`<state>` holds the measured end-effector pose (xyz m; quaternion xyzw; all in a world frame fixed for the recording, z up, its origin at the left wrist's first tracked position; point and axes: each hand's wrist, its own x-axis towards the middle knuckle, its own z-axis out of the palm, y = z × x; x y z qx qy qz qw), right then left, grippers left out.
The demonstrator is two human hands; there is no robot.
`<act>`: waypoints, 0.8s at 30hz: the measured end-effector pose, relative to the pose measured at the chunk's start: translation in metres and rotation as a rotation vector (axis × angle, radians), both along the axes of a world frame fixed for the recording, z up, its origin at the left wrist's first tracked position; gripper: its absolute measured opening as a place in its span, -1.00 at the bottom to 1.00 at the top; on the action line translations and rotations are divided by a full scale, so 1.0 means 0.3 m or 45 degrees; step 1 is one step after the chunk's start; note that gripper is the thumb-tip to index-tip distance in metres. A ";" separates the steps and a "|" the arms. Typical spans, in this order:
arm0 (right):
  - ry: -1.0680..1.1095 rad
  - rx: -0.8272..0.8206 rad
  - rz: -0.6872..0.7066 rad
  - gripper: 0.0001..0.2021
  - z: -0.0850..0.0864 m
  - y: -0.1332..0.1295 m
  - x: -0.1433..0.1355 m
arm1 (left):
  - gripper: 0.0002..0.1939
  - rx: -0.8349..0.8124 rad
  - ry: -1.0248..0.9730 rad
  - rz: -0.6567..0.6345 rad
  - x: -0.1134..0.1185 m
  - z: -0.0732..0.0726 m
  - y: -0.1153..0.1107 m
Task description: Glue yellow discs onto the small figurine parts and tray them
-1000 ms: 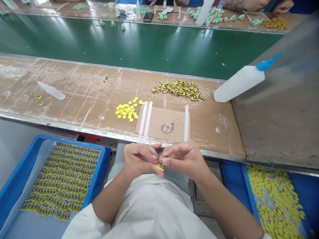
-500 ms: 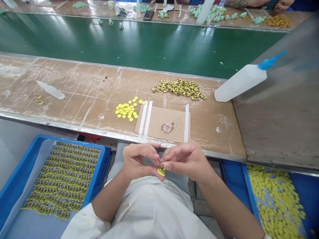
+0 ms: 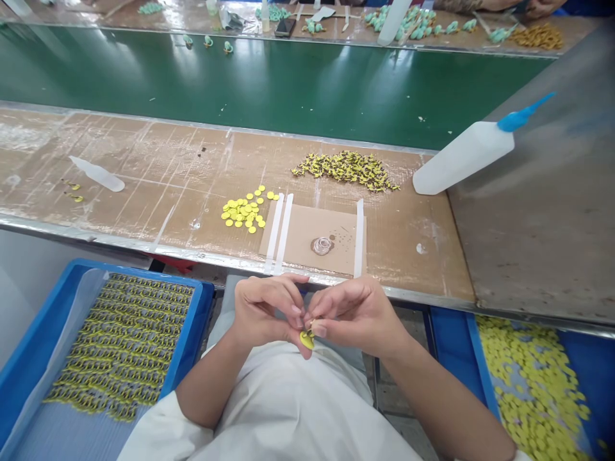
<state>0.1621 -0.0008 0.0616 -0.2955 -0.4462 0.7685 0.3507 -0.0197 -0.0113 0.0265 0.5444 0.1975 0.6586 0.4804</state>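
Just below the table's front edge, my left hand [image 3: 269,314] pinches a small yellow disc [image 3: 306,340] between thumb and fingers. Facing it, my right hand [image 3: 353,314] is closed on a small dark-and-yellow piece at the disc's upper side; the fingertips hide most of that piece. In front of the hands, a cardboard sheet [image 3: 336,224] with white tape strips bears a round blob of clear glue [image 3: 321,244]. Loose yellow discs [image 3: 245,212] lie left of the sheet, and a pile of small yellow-and-dark pieces [image 3: 346,170] lies behind it.
A white bottle with blue nozzle [image 3: 464,157] leans at the right beside a metal panel [image 3: 542,192]. Blue trays hold rows of pieces [image 3: 122,339] at left and discs [image 3: 533,384] at right. Beyond the green belt [image 3: 288,89], another person's hand [image 3: 545,8] shows.
Both hands have shifted slightly left with the disc, which has tilted a little. The small turquoise pieces on the green belt have moved slightly left.
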 end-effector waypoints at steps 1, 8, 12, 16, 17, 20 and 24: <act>0.006 -0.006 0.001 -0.85 0.000 -0.002 -0.001 | -0.62 -0.006 0.000 -0.003 -0.001 0.000 0.000; 0.003 -0.021 -0.028 -0.85 -0.006 0.002 0.002 | -0.61 -0.082 0.012 0.017 0.002 -0.003 -0.011; -0.026 -0.065 -0.141 -0.86 -0.019 0.005 -0.002 | -0.54 -0.151 0.034 0.151 0.009 -0.015 -0.014; -0.026 -0.085 -0.244 -0.84 -0.021 0.002 -0.015 | -0.53 -0.120 0.075 0.178 0.002 -0.024 -0.014; -0.031 -0.090 -0.256 -0.83 -0.018 0.000 -0.018 | -0.53 -0.116 0.088 0.179 -0.001 -0.025 -0.015; -0.053 -0.120 -0.279 -0.81 -0.011 -0.002 -0.027 | -0.56 -0.120 0.112 0.235 -0.009 -0.029 -0.025; -0.076 -0.181 -0.361 -0.80 -0.020 -0.007 -0.058 | -0.40 -0.119 0.215 0.508 -0.029 -0.034 -0.070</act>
